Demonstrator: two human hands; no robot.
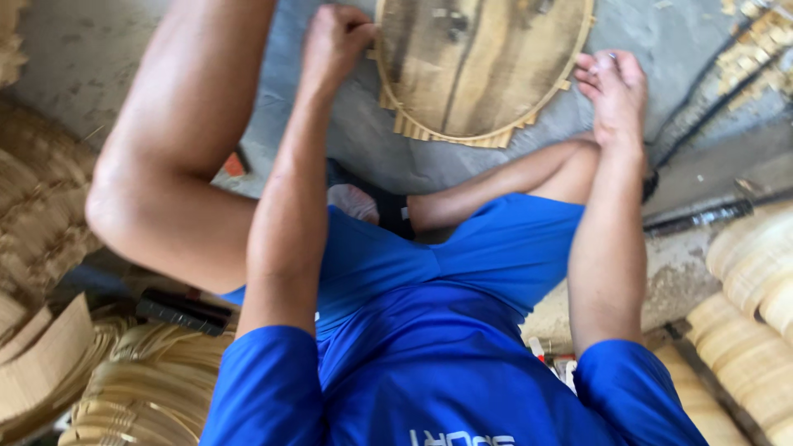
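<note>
Head view: left hand (334, 41) fingers clenched on round woven bamboo tray (483, 66), right hand (613, 91) loose.

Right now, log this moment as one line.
left hand: grip shut on woven tray rim | right hand: fingers on opposite rim | tray: flat on grey floor | bamboo strip bundles: beside person

Grey concrete floor (702, 49) lies in flat daylight, scattered with pale wood shavings (756, 58) at the upper right. Stacks of coiled bamboo strips (149, 388) crowd the lower left, and stacked pale round rims (756, 306) fill the right edge
</note>
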